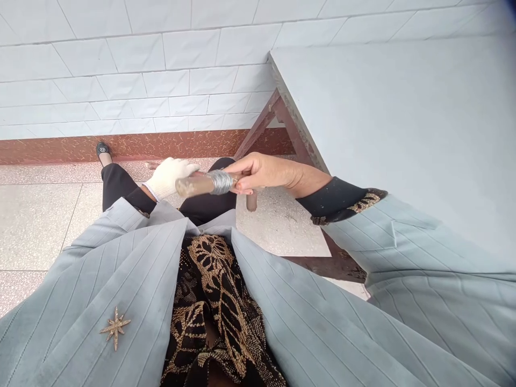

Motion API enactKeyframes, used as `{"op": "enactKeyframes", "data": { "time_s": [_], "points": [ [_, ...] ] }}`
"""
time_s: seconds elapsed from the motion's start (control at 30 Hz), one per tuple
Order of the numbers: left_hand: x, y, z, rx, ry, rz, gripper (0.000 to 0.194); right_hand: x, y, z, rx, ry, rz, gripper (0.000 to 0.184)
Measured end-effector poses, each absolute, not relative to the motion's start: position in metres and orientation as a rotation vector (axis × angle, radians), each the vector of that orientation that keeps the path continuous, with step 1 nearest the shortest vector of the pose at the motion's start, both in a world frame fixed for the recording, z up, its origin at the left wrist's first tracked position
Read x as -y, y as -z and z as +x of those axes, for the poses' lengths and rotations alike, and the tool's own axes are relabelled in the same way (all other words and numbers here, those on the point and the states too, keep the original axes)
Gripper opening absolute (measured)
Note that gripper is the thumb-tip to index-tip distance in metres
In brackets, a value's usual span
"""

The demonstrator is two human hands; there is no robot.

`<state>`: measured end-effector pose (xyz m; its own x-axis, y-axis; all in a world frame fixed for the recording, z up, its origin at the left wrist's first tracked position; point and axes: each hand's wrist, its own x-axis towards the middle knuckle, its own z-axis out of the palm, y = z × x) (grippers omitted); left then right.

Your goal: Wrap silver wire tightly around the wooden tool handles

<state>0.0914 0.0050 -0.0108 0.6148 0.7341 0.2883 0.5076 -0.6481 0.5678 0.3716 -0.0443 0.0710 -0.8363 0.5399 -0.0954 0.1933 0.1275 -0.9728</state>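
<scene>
A wooden stick (193,186) bound with a band of silver wire (221,182) points left in front of my lap. My right hand (258,171), bare, is closed on it, thumb and fingers pinching beside the wire. My left hand (167,176) wears a white knitted glove and is curled just behind the near end of the stick. A second piece of wood (151,165) pokes out beyond the glove on its left, and the gloved fingers appear wrapped round it. Below my right hand shows another rounded wooden end (251,202); what it joins is hidden.
At right stands a table with a pale top (395,118) and reddish-brown wooden legs (292,126). White wall tiles (193,86) run behind, above a red-brown skirting (173,146). Speckled floor tiles (40,220) lie below; my shoe (102,149) is near the wall.
</scene>
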Motion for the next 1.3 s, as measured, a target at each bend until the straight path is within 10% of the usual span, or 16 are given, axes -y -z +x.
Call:
{"op": "enactKeyframes", "data": {
  "time_s": [0.27, 0.57, 1.3],
  "points": [
    [0.009, -0.016, 0.099, -1.432, -0.173, 2.656, 0.049, 0.046, -0.067, 0.369, 2.242, -1.761, -0.703, 0.041],
    [0.027, -0.011, 0.112, -0.946, -0.456, 2.105, 0.068, 0.037, -0.066, 0.371, 1.495, -1.533, -0.715, 0.069],
    [0.032, -0.026, 0.142, -0.757, -1.043, 1.326, 0.024, 0.041, -0.055, 0.350, 1.421, -1.761, -0.468, 0.053]
  ]
}}
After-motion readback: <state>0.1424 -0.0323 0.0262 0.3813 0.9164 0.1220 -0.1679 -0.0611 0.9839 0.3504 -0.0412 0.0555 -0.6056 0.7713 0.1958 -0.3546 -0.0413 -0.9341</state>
